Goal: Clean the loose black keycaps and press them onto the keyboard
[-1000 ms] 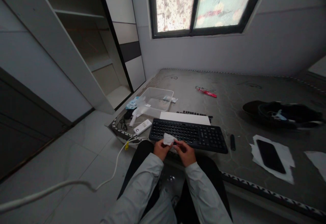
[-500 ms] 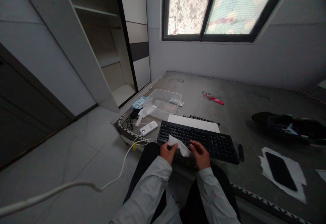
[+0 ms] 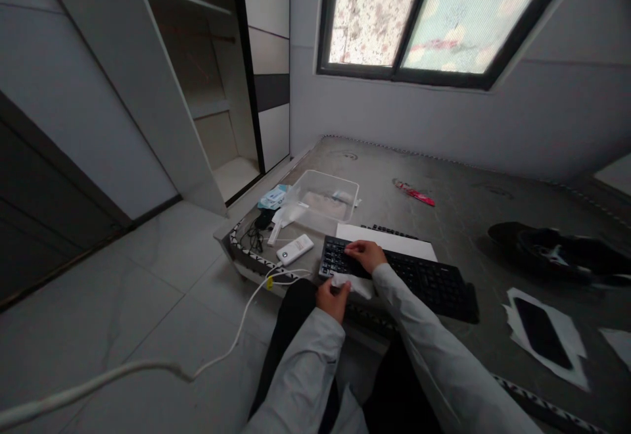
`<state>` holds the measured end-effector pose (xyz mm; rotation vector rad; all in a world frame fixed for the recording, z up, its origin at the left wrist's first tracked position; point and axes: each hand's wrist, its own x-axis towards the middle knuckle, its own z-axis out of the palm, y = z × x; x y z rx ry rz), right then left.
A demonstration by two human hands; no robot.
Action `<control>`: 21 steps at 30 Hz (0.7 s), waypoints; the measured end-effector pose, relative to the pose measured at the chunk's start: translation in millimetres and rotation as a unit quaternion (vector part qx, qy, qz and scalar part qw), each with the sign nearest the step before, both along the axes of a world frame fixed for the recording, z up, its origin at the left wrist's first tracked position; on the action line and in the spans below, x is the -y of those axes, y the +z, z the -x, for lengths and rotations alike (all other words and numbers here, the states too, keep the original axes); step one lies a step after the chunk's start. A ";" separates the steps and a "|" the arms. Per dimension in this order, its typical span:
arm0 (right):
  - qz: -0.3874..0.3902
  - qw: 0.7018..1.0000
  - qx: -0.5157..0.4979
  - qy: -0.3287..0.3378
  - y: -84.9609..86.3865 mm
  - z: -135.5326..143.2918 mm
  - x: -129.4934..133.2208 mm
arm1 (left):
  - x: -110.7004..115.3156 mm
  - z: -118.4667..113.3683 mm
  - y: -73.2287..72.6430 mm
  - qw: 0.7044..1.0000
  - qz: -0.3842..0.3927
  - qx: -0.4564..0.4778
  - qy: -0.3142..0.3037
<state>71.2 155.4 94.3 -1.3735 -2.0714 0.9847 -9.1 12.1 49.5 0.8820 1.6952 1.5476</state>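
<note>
Crowding keyboard [image 3: 404, 275]'s near-left edge, both hands: left hand [image 3: 331, 297], right hand [image 3: 363, 254].

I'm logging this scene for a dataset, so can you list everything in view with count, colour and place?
keyboard: 1, black, near edge of the mattress, under the right hand
wipe: 1, white, in the left hand at the keyboard's near edge
second keyboard: 1, black, mostly hidden behind a white board
white board: 1, white, behind the keyboard
plastic tub: 1, clear, far left of mattress
power bank: 1, white, left of keyboard
cable: 1, white, across the floor
phone: 1, black, on white paper, right
red packet: 1, red, mid-mattress
dark clothing: 1 heap, black, far right
left hand: holds the wipe
right hand: on the keyboard's left keys
</note>
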 end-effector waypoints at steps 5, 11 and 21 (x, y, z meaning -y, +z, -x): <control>-0.009 0.997 0.078 -0.001 -1.5 17.0 -13.7 | 1.7 6.8 -4.6 1.000 -0.005 0.009 -0.009; -0.022 0.990 0.135 -0.012 -5.8 25.4 -17.4 | 2.0 10.4 -5.1 1.000 0.002 0.018 -0.012; -0.017 0.989 0.150 -0.011 -6.8 27.7 -23.6 | 1.8 11.7 -3.3 0.999 -0.005 0.048 -0.018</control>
